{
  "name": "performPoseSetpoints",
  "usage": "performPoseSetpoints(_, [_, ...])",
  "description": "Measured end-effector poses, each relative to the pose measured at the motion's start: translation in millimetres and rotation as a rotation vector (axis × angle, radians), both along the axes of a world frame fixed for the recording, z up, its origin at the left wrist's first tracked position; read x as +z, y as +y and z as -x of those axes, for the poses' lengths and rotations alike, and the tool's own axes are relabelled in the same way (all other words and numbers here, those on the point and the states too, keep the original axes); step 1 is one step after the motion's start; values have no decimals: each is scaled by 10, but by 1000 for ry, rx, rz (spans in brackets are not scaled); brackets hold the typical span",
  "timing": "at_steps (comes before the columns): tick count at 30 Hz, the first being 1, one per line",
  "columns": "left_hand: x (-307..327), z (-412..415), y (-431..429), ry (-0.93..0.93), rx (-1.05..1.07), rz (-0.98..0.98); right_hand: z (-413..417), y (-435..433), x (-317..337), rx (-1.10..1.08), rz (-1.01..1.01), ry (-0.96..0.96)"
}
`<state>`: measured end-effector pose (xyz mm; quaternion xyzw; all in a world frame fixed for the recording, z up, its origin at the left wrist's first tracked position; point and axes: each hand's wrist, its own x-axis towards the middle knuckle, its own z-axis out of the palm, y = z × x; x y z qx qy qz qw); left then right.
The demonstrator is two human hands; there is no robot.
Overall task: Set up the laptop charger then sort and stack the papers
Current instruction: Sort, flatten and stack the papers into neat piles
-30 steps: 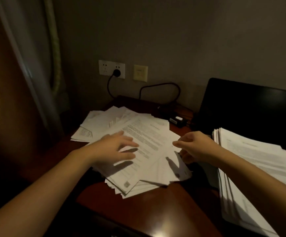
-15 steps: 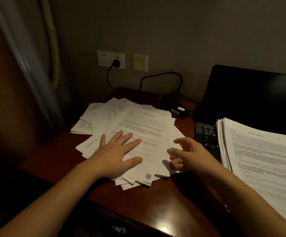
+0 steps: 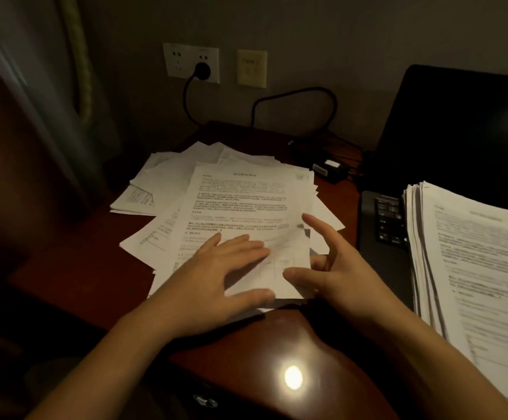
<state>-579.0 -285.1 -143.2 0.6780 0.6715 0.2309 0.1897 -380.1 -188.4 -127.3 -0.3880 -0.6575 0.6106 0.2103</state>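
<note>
Finding 1, worktop [image 3: 246,353]: it is carrying all the task items, with the laptop [image 3: 459,131] standing open at the right rear.

Finding 2, neat stack [image 3: 474,268]: it is lying at the right, apparently partly over the laptop's keyboard and beside the right forearm. Neither hand is touching it. Judged thick and heavy for paper, it is likely to shear sideways if shoved. Any lift is calling for two hands under the long edges.

Finding 3, loose pile [image 3: 168,189]: it is sprawling across the middle of the worktop, sheets fanned at differing angles, directly ahead of both hands. Judged light, limp and slippery sheet on sheet. Squaring is best done by pressing in from opposite edges, not by dragging from above.

Finding 4, top sheet [image 3: 240,204]: it is lying printed side up on the pile. Judged thin, easily creased and best taken at a corner or side edge.

Finding 5, hands: the left hand [image 3: 216,277] is resting flat on the sheet's lower half, fingers spread. The right hand [image 3: 334,268] is sitting at the sheet's lower right edge with its thumb on the paper and forefinger lifted, not closed on anything. Whether its other fingers are reaching under the edge cannot be told.

Finding 6, charger [image 3: 328,169]: the brick is lying behind the pile, well apart from both hands. Its cable [image 3: 295,95] is looping up against the wall, and the plug [image 3: 201,69] is sitting in the wall socket [image 3: 183,60].
</note>
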Motion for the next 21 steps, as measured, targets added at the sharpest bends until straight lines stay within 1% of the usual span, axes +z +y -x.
performPoseSetpoints(2, [1,3,-47,-126,5,-62,54,-26,-18,-44,-37,-16])
performPoseSetpoints(6, [-28,36,-73,-536,111,-148,125,-35,-75,-103,-76,-44])
performPoseSetpoints(7, [-33,34,-82,-566,146,-201,106,-18,-60,-99,-79,-64])
performPoseSetpoints(9, [-48,17,-85,-585,199,-292,31,25,-21,-50,-41,-83])
performPoseSetpoints(11, [-48,17,-84,-633,245,-339,-36,47,4,-6,-9,-74])
performPoseSetpoints(12, [-55,30,-86,-610,261,-359,-51,52,1,-6,-11,-72])
performPoseSetpoints(14, [-63,59,-90,-466,235,-380,-29,38,-12,-29,-28,-65])
performPoseSetpoints(15, [-62,66,-84,-415,189,-370,-2,26,-19,-45,-42,-59])
performPoseSetpoints(18, [-51,39,-69,-416,51,-228,83,-10,-56,-118,-93,-42])
performPoseSetpoints(20, [-77,41,-66,-354,58,-211,125,-33,-77,-152,-118,-33])
performPoseSetpoints(21, [-79,51,-63,-362,79,-216,131,-36,-74,-155,-127,-35])
